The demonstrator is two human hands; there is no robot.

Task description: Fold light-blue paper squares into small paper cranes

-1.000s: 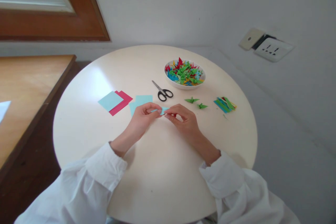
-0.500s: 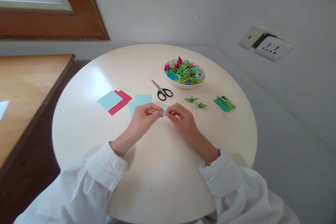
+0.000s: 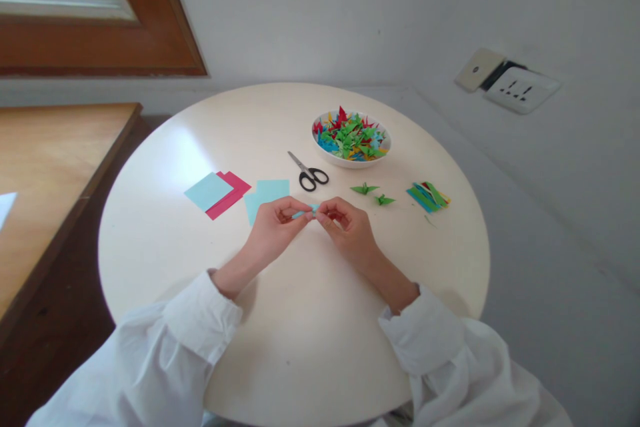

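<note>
Between my fingertips is a small piece of light blue paper (image 3: pixel 314 208), mostly hidden by the fingers, so its folded shape cannot be made out. My left hand (image 3: pixel 278 221) pinches it from the left. From the right, my right hand (image 3: pixel 347 225) pinches it too, the two hands almost meeting. Just beyond my left hand lie light blue paper squares (image 3: pixel 270 191). Black-handled scissors (image 3: pixel 311 177) rest a little farther off, blades pointing away to the left. Two green paper cranes (image 3: pixel 373 193) sit past my right hand.
A white bowl (image 3: pixel 350 161) full of colourful paper cranes stands at the back of the round table (image 3: pixel 300 347). Pink sheets (image 3: pixel 225 203) lie under a light blue square (image 3: pixel 207 191) on the left. Coloured paper strips (image 3: pixel 429 197) are piled on the right.
My fingertips have drawn slightly closer together over the light blue paper, and less of it shows. The other things on the table have stayed put.
</note>
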